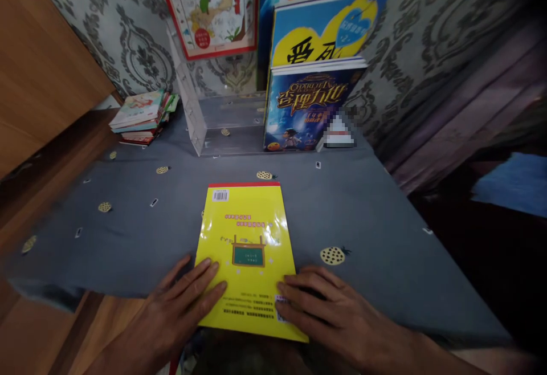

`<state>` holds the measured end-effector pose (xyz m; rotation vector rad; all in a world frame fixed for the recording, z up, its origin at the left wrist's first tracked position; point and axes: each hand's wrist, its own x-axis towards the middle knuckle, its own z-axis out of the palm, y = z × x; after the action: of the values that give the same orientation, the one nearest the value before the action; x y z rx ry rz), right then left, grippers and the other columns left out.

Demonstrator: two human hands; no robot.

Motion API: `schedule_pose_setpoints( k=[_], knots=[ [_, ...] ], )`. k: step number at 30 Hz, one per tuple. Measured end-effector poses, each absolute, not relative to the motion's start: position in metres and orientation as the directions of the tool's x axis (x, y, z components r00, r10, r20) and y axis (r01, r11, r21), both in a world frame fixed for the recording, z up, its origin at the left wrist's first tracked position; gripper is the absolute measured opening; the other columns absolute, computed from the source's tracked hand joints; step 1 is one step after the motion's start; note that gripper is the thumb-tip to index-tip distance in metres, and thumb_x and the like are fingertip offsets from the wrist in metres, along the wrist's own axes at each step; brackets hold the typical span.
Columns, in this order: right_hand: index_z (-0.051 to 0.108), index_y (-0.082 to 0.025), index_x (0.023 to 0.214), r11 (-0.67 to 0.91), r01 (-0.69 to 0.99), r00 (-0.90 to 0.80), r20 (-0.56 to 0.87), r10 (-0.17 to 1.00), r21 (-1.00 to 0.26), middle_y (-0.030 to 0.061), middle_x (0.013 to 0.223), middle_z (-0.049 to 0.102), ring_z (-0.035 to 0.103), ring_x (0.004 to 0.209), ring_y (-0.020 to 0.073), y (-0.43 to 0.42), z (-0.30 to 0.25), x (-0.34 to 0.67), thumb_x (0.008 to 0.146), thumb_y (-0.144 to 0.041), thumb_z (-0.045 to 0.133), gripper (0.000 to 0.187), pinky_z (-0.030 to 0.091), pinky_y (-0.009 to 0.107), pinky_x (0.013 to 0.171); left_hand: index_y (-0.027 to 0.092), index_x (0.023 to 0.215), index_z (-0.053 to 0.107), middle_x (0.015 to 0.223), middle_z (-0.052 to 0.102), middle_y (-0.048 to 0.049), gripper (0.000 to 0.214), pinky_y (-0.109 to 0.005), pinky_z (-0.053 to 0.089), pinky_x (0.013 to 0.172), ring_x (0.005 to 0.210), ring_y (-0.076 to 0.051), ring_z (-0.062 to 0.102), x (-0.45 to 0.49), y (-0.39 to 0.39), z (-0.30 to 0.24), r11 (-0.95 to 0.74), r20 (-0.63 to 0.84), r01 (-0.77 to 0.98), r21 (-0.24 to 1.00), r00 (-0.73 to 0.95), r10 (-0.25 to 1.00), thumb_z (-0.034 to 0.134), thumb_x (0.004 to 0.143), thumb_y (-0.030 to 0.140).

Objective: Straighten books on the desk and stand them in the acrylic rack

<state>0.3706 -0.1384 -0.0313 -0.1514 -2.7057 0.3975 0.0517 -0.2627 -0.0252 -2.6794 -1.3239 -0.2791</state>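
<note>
A yellow book (252, 249) with a red edge along its far side lies flat at the near edge of the table. Its barcode is upside down at the far left corner, and a green chalkboard picture is in the middle. Across the book's near left edge rests my left hand (179, 301), fingers stretched out and some fingertips on the cover. My right hand (329, 306) lies on the near right edge with its fingers extended, partly covering a printed square code. Both hands touch the book without visibly wrapping around it.
A clear acrylic rack (192, 107) stands at the back. It holds a blue book (311, 107) in front of a blue-and-yellow book (316, 33), and a red-bordered picture book (217, 10) at left. Several thin books (143, 113) are stacked back left. A patterned grey cloth (141, 238) covers the table.
</note>
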Motion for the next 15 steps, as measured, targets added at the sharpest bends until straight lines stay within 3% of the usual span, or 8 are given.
schedule_pose_setpoints(
  k=[4, 7, 11, 15],
  knots=[
    [0.059, -0.017, 0.135, 0.954, -0.002, -0.875, 0.462, 0.143, -0.3, 0.0092, 0.109, 0.077, 0.066, 0.1, 0.0223, -0.141, -0.031, 0.369, 0.1, -0.013, 0.045, 0.038, 0.058, 0.037, 0.085, 0.023, 0.153, 0.039, 0.135, 0.067, -0.0036, 0.059, -0.04, 0.042, 0.117, 0.132, -0.019, 0.057, 0.044, -0.264, -0.011, -0.621, 0.252, 0.783, 0.02, 0.597, 0.761, 0.043, 0.096, 0.009],
    [0.05, -0.02, 0.146, 0.95, -0.032, -0.838, 0.526, 0.144, -0.311, 0.0095, 0.11, 0.077, 0.068, 0.103, 0.0233, -0.134, -0.02, 0.37, 0.1, -0.016, 0.045, 0.046, 0.058, 0.037, 0.087, 0.029, 0.153, 0.04, 0.126, 0.072, -0.0036, 0.052, -0.043, 0.049, 0.111, 0.125, -0.022, 0.063, 0.038, -0.259, 0.009, -0.596, 0.319, 0.779, 0.193, 0.525, 0.789, 0.046, 0.101, 0.028],
    [0.048, -0.026, 0.147, 0.942, -0.022, -0.759, 0.619, 0.202, -0.334, 0.0082, 0.107, 0.077, 0.07, 0.1, 0.0226, -0.114, 0.014, 0.363, 0.1, -0.018, 0.047, 0.048, 0.059, 0.035, 0.085, 0.035, 0.133, 0.062, 0.111, 0.077, -0.0016, 0.036, -0.042, 0.055, 0.101, 0.105, -0.022, 0.072, 0.043, -0.234, 0.04, -0.526, 0.511, 0.726, 0.443, 0.277, 0.813, 0.049, 0.1, 0.042],
    [0.066, -0.028, 0.12, 0.906, 0.144, -0.612, 0.684, 0.397, -0.398, 0.0047, 0.093, 0.075, 0.071, 0.086, 0.0201, -0.087, 0.049, 0.338, 0.101, -0.024, 0.049, 0.025, 0.058, 0.033, 0.081, 0.026, 0.102, 0.075, 0.092, 0.078, -0.0027, 0.028, -0.031, 0.058, 0.078, 0.089, -0.021, 0.072, 0.056, -0.186, 0.06, -0.396, 0.538, 0.593, 0.701, -0.075, 0.84, 0.06, 0.094, 0.048]
  ],
)
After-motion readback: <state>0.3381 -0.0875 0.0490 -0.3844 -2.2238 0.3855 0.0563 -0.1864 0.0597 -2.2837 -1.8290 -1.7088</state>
